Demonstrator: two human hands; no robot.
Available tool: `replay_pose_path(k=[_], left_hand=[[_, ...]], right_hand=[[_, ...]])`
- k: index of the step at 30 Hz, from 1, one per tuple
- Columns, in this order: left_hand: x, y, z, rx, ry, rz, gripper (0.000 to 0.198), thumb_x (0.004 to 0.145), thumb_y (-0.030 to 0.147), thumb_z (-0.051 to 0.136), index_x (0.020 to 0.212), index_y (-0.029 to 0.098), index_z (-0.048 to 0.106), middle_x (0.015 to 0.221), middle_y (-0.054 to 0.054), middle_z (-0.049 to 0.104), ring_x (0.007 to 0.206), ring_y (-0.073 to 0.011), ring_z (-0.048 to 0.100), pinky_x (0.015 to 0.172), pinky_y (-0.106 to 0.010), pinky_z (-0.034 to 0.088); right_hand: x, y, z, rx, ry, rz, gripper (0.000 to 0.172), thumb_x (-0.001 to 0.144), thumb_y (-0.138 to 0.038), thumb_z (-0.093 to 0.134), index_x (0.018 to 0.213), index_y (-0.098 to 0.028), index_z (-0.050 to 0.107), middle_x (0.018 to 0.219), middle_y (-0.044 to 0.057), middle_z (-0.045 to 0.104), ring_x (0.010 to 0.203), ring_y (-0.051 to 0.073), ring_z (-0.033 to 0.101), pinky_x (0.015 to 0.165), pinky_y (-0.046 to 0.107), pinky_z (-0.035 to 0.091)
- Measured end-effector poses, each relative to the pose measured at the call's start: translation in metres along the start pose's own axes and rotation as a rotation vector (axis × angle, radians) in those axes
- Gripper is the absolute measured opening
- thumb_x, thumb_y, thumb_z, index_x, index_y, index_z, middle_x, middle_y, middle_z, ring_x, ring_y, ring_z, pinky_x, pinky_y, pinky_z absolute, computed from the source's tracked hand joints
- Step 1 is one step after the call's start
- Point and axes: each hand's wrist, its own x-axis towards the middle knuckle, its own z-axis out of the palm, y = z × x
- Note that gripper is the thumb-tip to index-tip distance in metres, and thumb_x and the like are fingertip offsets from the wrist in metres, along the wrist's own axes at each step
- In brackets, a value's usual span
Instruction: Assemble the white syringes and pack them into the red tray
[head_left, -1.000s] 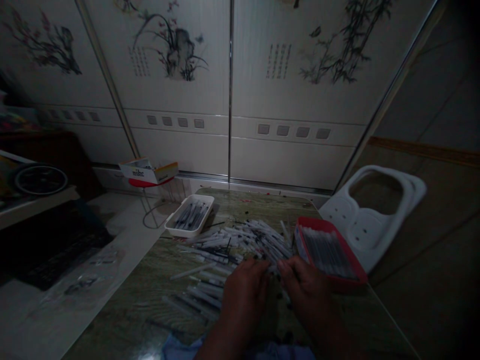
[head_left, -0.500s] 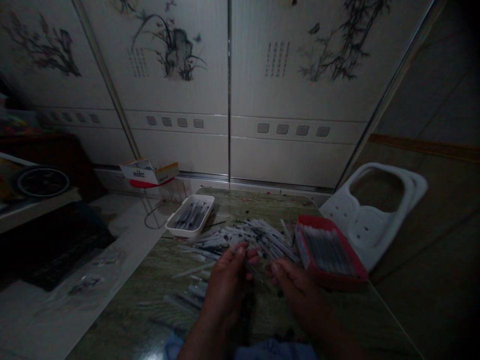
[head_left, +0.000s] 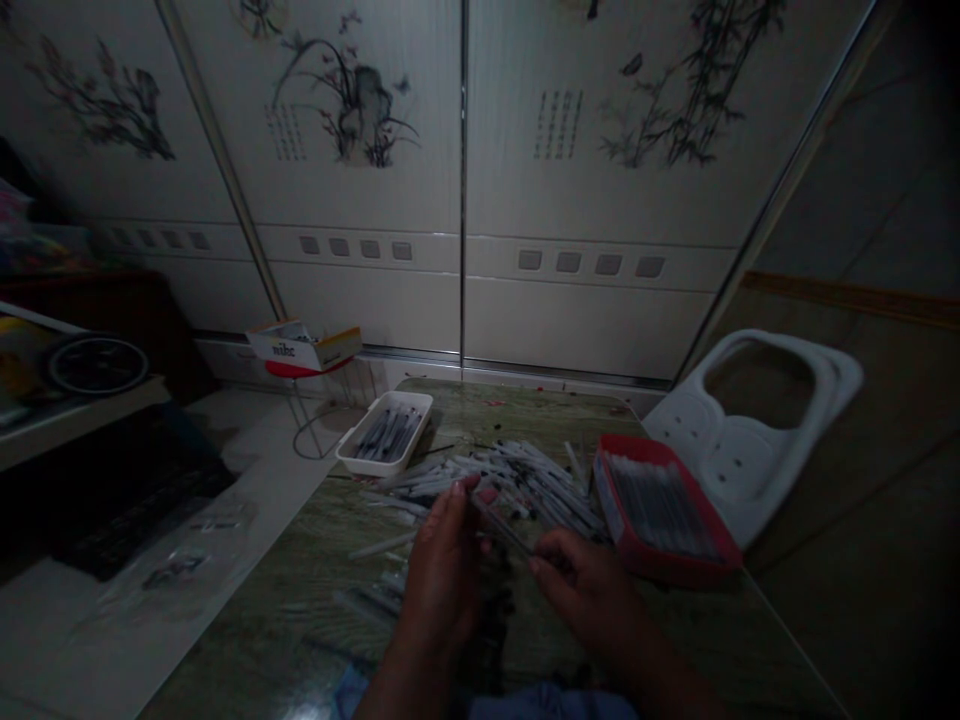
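Note:
A slim pen (head_left: 504, 528) stretches between my two hands above the table. My left hand (head_left: 448, 560) pinches its upper left end, and the fingers of my right hand (head_left: 574, 577) are closed on its lower right end. Dim light hides the pen's finer details. Just beyond my hands lies a loose heap of pale pens or pen barrels (head_left: 517, 470) with dark ends. More of these slim parts (head_left: 375, 600) lie left of my left wrist. Small dark pieces, too dim to name, are scattered beneath my hands.
A white tray (head_left: 367, 466) of pens stands at the table's (head_left: 270, 610) back left. On the right is a red box (head_left: 701, 572) filled with clear barrels. A white plastic chair (head_left: 750, 430) stands behind it; a small carton (head_left: 300, 350) rests on a red stool (head_left: 289, 369).
My right hand has come to grip the pen's lower end, and the pen now shows plainly between both hands. My left hand has shifted slightly left. The whole view has moved a little.

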Motion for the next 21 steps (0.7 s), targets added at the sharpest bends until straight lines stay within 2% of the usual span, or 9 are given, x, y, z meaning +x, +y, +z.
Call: replay_pose_path(k=[4,9,14,21], left_hand=[[0.005,0.0,-0.006,0.021,0.077,0.069,0.048,0.08,0.05,0.076,0.114,0.018,0.071,0.097,-0.008,0.074,0.083,-0.0153,0.065,0.062,-0.023,0.044],[0.008,-0.001,-0.006,-0.02,0.095,0.092,0.04,0.077,0.043,0.081,0.104,0.014,0.074,0.089,-0.008,0.074,0.084,-0.0165,0.067,0.064,-0.022,0.044],[0.006,0.003,-0.003,-0.101,0.05,0.117,0.033,0.072,0.035,0.086,0.095,0.014,0.076,0.093,-0.009,0.076,0.091,-0.0199,0.07,0.074,-0.026,0.049],[0.003,0.004,-0.005,-0.065,-0.015,0.108,0.033,0.079,0.037,0.081,0.102,0.015,0.075,0.1,-0.01,0.076,0.103,-0.0228,0.068,0.073,-0.025,0.047]], right_hand=[[0.0,0.001,-0.001,0.054,0.028,0.035,0.017,0.093,-0.035,0.056,0.086,-0.02,0.063,0.078,-0.001,0.062,0.073,0.018,0.058,0.065,0.028,0.04],[0.0,0.004,-0.004,0.111,0.035,0.031,0.025,0.097,-0.041,0.051,0.085,-0.021,0.059,0.079,-0.001,0.058,0.076,0.018,0.054,0.067,0.029,0.04],[-0.003,0.004,-0.009,0.197,-0.072,0.045,0.03,0.1,-0.044,0.046,0.085,-0.021,0.058,0.076,-0.002,0.057,0.074,0.017,0.053,0.067,0.029,0.039],[-0.003,-0.003,-0.018,0.31,-0.165,0.113,0.036,0.099,-0.049,0.046,0.079,-0.02,0.055,0.073,-0.001,0.059,0.07,0.015,0.052,0.066,0.028,0.039]])
